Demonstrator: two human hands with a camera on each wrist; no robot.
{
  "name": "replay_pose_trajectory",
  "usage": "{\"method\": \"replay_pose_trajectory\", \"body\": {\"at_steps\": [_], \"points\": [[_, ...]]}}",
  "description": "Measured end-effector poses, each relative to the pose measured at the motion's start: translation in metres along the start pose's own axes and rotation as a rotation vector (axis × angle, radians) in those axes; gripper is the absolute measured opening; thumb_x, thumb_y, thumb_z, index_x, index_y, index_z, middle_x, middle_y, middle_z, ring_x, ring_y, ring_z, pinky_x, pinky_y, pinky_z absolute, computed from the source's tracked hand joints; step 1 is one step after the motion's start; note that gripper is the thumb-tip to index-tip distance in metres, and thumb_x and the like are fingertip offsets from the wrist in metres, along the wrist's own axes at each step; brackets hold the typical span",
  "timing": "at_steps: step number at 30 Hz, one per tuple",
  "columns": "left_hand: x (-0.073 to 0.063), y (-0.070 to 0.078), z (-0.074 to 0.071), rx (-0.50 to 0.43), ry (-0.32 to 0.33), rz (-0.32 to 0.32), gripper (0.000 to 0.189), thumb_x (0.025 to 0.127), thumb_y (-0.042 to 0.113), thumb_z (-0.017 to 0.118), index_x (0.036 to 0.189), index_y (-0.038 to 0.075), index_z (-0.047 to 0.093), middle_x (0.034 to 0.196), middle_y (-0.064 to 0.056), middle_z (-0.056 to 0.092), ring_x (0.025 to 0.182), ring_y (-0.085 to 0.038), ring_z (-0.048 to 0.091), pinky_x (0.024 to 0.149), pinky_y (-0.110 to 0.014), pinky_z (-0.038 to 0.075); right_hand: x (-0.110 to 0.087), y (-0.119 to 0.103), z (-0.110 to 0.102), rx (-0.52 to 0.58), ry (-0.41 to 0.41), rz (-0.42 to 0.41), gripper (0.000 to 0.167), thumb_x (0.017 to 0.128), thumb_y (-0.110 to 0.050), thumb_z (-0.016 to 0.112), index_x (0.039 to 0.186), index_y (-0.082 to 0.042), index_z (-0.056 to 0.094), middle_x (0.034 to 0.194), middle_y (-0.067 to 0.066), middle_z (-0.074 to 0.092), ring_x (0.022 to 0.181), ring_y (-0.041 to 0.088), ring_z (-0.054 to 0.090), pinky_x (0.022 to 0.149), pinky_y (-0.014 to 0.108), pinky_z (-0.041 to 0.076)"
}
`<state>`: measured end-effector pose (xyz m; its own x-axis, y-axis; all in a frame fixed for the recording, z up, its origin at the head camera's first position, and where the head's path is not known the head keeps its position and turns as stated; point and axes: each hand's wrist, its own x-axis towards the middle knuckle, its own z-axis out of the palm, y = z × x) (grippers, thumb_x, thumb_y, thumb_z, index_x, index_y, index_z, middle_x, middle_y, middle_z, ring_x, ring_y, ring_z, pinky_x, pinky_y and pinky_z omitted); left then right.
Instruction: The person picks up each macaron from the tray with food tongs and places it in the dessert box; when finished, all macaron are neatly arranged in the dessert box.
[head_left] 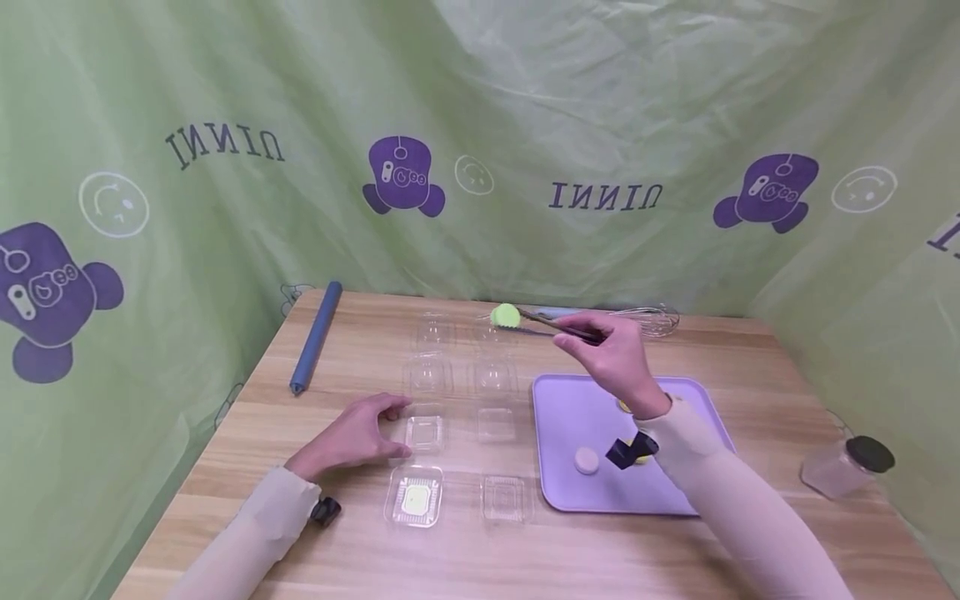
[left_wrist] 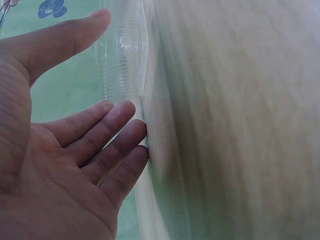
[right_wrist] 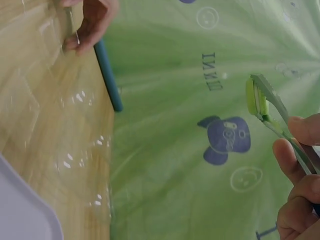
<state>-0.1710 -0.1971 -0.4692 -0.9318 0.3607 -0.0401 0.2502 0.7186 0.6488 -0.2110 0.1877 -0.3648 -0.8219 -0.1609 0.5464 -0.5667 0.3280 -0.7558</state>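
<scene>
My right hand [head_left: 617,357] grips a pair of tongs [right_wrist: 295,150], raised over the far part of the table. Pinched between the tong tips is a yellow-green macaron [head_left: 506,316], seen edge-on in the right wrist view. My left hand [head_left: 360,432] is at the left side of a clear plastic box [head_left: 426,432], thumb and fingers spread apart and fingertips right at its rim. In the left wrist view its fingers [left_wrist: 117,117] are nearly straight beside the box wall. Just in front stands another clear box [head_left: 392,500] with a pale yellow-green macaron [head_left: 416,498] inside.
Several more clear boxes [head_left: 504,498] stand in two columns. To their right, a purple tray [head_left: 555,483] holds a pink macaron [head_left: 587,461] and yellow ones partly hidden by my right arm. Around lie a blue rolling pin [head_left: 317,337], a whisk [head_left: 654,320] and a dark-lidded jar [head_left: 843,467].
</scene>
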Motion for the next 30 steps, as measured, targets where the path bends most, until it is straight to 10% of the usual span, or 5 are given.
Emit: {"method": "replay_pose_trajectory", "body": {"at_steps": [30], "points": [[0.0, -0.004, 0.001, 0.054, 0.037, 0.048, 0.081, 0.067, 0.037, 0.093, 0.132, 0.0, 0.061, 0.112, -0.005, 0.07, 0.105, -0.021, 0.064, 0.099, -0.047, 0.056, -0.025, 0.0, 0.107, -0.024, -0.41, 0.015, 0.015, 0.083, -0.011, 0.082, 0.097, -0.007, 0.08, 0.088, 0.006, 0.08, 0.077, 0.014, 0.075, 0.067, 0.022, 0.063]]}}
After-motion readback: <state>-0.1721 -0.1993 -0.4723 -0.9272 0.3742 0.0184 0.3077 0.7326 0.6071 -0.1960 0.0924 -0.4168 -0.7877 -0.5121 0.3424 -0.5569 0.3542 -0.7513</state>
